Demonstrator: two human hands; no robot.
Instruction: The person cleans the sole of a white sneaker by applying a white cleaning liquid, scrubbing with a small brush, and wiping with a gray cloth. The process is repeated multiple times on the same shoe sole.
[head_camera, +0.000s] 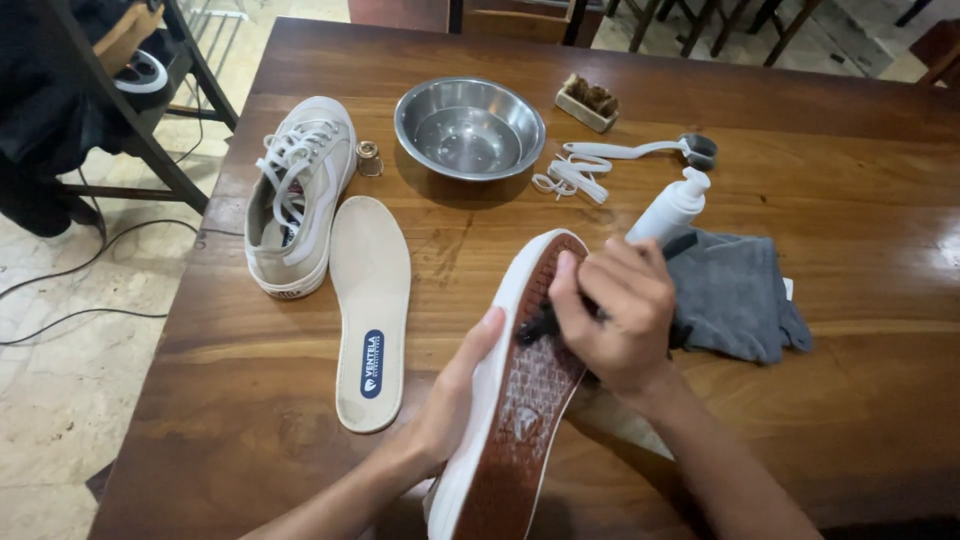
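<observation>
Right hand (618, 318) clenched around a dark brush (540, 326), pressing it onto the brown sole of the upturned white sneaker (520, 400), while the left hand (455, 395) grips that shoe along its side, over the near edge of the wooden table (250, 420). Just behind the hands sit a grey cloth (735, 295) and a white pump bottle (672, 207); off to the left lie a loose insole (371, 305) and the other sneaker (298, 195), with a steel bowl (469, 127) and white laces (572, 177) farther back
</observation>
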